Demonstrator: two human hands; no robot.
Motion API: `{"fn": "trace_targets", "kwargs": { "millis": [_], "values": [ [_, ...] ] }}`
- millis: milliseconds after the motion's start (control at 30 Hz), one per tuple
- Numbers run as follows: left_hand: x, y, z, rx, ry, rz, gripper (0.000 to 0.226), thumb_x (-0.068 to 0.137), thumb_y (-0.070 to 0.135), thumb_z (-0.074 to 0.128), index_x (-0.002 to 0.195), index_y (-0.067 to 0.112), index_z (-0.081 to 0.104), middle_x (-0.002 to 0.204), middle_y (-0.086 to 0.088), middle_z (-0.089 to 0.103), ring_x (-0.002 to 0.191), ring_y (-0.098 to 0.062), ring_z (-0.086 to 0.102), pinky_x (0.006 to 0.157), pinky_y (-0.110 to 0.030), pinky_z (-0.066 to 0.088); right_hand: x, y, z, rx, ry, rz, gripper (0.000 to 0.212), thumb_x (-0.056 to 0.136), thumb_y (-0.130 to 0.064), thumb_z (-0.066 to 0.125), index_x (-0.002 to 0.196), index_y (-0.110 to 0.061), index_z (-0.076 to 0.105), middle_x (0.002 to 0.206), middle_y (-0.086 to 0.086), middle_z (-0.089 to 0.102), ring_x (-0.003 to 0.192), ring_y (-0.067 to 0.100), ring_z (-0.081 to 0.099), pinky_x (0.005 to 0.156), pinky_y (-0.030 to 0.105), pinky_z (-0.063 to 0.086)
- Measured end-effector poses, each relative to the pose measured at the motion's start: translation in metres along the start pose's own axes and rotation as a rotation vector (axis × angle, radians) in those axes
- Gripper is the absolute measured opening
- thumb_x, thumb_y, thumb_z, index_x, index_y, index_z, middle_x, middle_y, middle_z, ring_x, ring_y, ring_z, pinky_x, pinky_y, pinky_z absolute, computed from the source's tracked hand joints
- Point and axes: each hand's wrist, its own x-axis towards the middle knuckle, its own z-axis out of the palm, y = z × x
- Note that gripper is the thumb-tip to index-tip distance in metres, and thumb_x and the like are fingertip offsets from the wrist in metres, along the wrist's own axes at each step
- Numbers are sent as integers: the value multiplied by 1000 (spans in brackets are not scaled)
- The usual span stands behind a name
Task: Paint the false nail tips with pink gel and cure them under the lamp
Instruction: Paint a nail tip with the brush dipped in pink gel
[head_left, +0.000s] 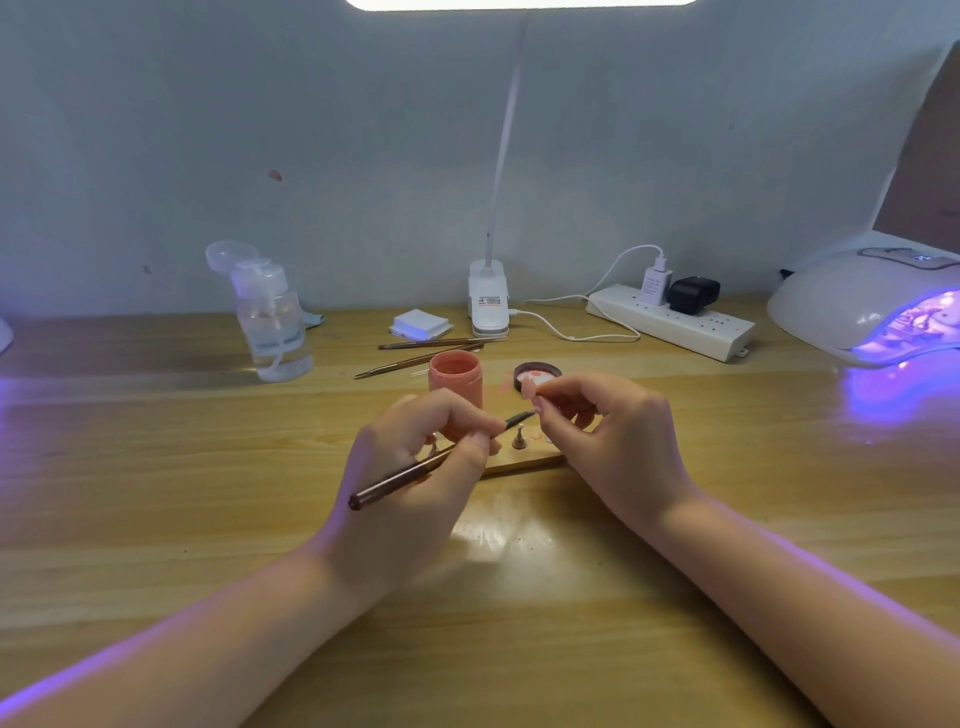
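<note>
— Nearest?
— Two hands over the table (156, 467). Left hand (415, 467), grip closed round one brush (431, 460); right hand (618, 447), grip pinching one pink nail tip (527, 388) just beside the bristles.
— Behind them?
— One wooden stand (524, 460), one open jar of pink gel (455, 382), one lid (537, 375) smeared pink.
— Farther?
— Two spare brushes (431, 344), one pump bottle (272, 322) of clear liquid, one curing lamp (872, 306) glowing violet, far right. Labels unreadable.
</note>
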Motion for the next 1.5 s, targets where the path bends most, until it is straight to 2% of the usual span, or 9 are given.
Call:
{"fn": "trace_targets", "kwargs": {
  "millis": [167,367,533,667,833,933,1133,1333,1500],
  "values": [
    [2,0,2,-62,41,-2,14,88,18,59,95,16,71,88,3,74,91,-17,68,78,-24,51,0,0,-1,13,-8,12,5,83,-8,73,87,-6,75,73,-3,70,60,14,61,60,34,51],
    [1,-1,0,-65,18,-18,21,82,34,53,87,21,68,81,7,71,82,-11,66,71,-18,48,1,-1,-1,56,-5,64,6,83,-8,73,88,-9,75,73,-10,66,62,10,61,61,23,50],
    [4,-2,2,-228,41,-83,15,89,21,57,98,16,69,99,-2,74,95,-21,70,81,-29,56,0,-1,-1,124,-20,121,11,82,-4,73,91,-10,75,74,-13,66,64,6,62,62,14,48],
    [4,-3,1,-209,29,-59,16,87,12,51,87,13,67,79,-1,72,78,-14,68,69,-17,50,0,-1,-1,156,-26,152,13,83,-4,72,92,-13,74,74,-14,66,66,5,62,63,14,49],
    [5,-2,2,-236,70,-86,16,89,20,54,97,15,68,94,-2,74,88,-11,69,70,-16,51,0,-1,-2,178,-35,155,16,83,-5,72,93,-18,72,76,-17,65,67,0,63,63,9,47],
    [4,-3,3,-185,30,-89,15,87,16,54,91,15,68,85,1,73,82,-12,68,68,-16,49,0,0,0,186,-16,224,10,83,-9,73,88,-18,73,73,-14,68,64,0,63,63,12,48],
    [5,-7,0,-147,149,-107,14,87,21,52,89,20,66,84,7,73,87,-8,68,71,-12,48,5,7,-3,252,26,525,2,82,-14,72,82,-15,71,74,2,71,74,20,69,77,42,57],
    [8,-10,2,-201,240,-207,9,95,13,55,95,18,63,80,18,72,77,7,64,61,-4,44,6,10,-4,176,-95,592,7,79,-18,73,75,-23,72,71,1,70,63,7,60,63,26,48],
    [7,-11,5,-240,265,-330,15,98,15,52,96,24,64,85,14,73,78,9,62,58,-4,42,5,15,-2,104,-208,609,6,76,-27,77,71,-26,72,76,-3,62,68,12,51,60,26,39]
  ]
}}
